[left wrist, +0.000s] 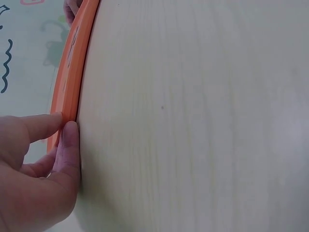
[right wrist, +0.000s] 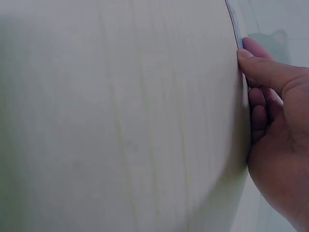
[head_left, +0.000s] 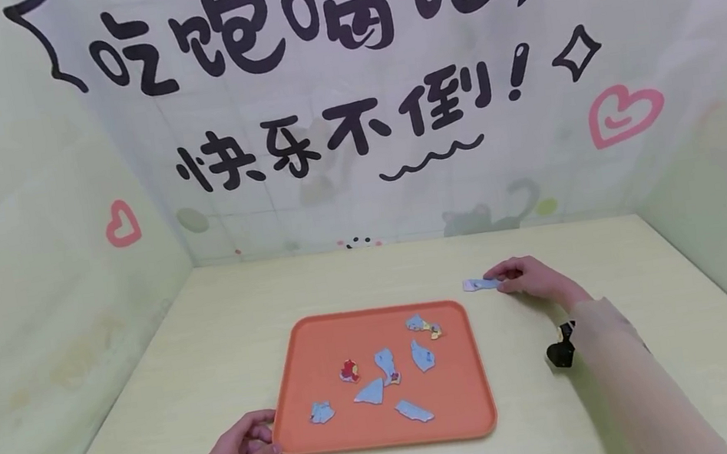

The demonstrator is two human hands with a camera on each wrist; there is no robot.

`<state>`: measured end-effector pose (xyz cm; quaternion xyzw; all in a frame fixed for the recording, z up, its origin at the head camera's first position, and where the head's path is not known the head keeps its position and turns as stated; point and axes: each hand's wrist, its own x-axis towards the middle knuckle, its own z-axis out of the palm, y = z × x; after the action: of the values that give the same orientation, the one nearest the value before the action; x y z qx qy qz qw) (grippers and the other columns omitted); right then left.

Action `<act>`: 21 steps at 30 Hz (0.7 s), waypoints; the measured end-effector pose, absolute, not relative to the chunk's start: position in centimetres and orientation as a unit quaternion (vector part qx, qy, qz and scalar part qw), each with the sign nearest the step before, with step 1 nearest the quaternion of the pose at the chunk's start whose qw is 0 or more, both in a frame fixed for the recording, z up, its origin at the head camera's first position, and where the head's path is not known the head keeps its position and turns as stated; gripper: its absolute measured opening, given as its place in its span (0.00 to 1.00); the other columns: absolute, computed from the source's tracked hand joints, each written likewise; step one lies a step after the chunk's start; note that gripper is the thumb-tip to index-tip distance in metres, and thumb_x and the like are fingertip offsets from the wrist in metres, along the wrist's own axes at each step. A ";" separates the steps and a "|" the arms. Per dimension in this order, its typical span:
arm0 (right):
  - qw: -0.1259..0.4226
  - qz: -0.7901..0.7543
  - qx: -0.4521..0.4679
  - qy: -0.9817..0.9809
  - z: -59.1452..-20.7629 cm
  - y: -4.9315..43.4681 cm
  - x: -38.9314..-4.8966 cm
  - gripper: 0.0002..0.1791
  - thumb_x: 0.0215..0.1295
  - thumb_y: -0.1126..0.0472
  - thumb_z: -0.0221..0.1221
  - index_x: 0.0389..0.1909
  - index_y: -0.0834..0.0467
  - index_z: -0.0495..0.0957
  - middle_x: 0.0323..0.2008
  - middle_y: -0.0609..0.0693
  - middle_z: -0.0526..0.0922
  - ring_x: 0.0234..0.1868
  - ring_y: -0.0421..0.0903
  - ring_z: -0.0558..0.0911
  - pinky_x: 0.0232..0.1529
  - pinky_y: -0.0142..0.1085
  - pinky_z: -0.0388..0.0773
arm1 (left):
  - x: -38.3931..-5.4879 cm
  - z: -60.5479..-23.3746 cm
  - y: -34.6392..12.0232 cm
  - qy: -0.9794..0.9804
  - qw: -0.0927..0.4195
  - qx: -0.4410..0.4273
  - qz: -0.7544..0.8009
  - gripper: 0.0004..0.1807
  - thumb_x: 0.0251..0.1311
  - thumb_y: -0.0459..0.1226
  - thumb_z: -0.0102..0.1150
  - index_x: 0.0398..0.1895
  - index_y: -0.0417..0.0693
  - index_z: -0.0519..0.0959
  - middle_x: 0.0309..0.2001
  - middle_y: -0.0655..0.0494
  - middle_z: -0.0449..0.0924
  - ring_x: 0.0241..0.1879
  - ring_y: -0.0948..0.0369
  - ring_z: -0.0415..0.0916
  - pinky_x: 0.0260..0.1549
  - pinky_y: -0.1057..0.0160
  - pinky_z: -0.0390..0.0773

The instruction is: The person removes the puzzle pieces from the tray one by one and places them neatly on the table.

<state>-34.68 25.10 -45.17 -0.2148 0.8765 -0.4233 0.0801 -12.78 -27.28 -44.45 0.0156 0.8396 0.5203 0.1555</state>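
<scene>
Beside the front left corner of an orange tray [head_left: 447,425], my left hand [head_left: 248,446] holds the rim between thumb and fingers. The left wrist view shows the thumb [left wrist: 70,137] against the tray's side and a finger over its edge. Farther back on the right, my right hand [head_left: 526,278] pinches one end of a thin, flat light-blue piece [head_left: 478,284] low at the table beyond the tray. In the right wrist view this piece [right wrist: 233,19] appears edge-on past the thumb. Several irregular flat pieces lie scattered in the tray, including a light-blue triangular one [head_left: 370,393].
A red piece [head_left: 350,371] and a blue-and-yellow one [head_left: 424,325] are among those in the tray. On the table by the right sleeve [head_left: 635,375] lies a black object [head_left: 562,350], partly covered by the sleeve. Printed cloth walls [head_left: 361,212] border the table's back and sides.
</scene>
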 end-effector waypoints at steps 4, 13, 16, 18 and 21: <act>0.091 -0.413 -0.194 0.885 -45.1 24.8 -34.8 0.17 0.66 0.63 0.60 0.54 0.62 0.81 0.40 0.53 0.76 0.39 0.44 0.68 0.40 0.32 0.65 | -12.8 -44.3 -27.2 0.840 0.156 0.001 0.520 0.32 0.64 0.34 0.61 0.67 0.28 0.63 0.43 0.48 0.73 0.36 0.66 0.74 0.36 0.71 0.78; 0.105 -0.399 -0.180 0.893 -45.0 24.8 -35.1 0.18 0.68 0.65 0.59 0.57 0.65 0.79 0.43 0.57 0.77 0.39 0.45 0.68 0.40 0.30 0.66 | -12.8 -44.5 -27.3 0.841 0.157 -0.001 0.518 0.34 0.64 0.35 0.62 0.69 0.30 0.62 0.44 0.49 0.73 0.37 0.67 0.74 0.37 0.71 0.77; 0.104 -0.402 -0.174 0.893 -45.0 24.7 -35.1 0.17 0.68 0.65 0.59 0.56 0.64 0.79 0.43 0.57 0.77 0.40 0.44 0.68 0.40 0.29 0.66 | -12.8 -44.5 -27.4 0.838 0.156 0.006 0.523 0.36 0.64 0.35 0.62 0.72 0.33 0.59 0.45 0.48 0.73 0.36 0.68 0.73 0.36 0.71 0.77; 0.102 -0.401 -0.177 0.893 -45.0 24.6 -35.1 0.17 0.68 0.65 0.59 0.56 0.65 0.79 0.43 0.58 0.77 0.40 0.45 0.68 0.40 0.30 0.66 | -12.8 -44.5 -27.5 0.837 0.155 0.012 0.525 0.38 0.64 0.34 0.61 0.74 0.34 0.57 0.45 0.47 0.72 0.35 0.68 0.72 0.35 0.71 0.77; 0.105 -0.401 -0.174 0.893 -45.0 24.6 -35.1 0.17 0.68 0.65 0.59 0.56 0.64 0.79 0.43 0.58 0.77 0.40 0.46 0.68 0.40 0.30 0.66 | -12.7 -44.4 -27.5 0.840 0.153 0.014 0.520 0.38 0.64 0.33 0.61 0.75 0.35 0.57 0.45 0.47 0.72 0.33 0.69 0.71 0.34 0.71 0.77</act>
<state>-35.14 24.58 -44.98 -0.1738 0.8931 -0.4014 0.1046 -12.73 -27.48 -44.44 0.0141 0.8400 0.5203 0.1533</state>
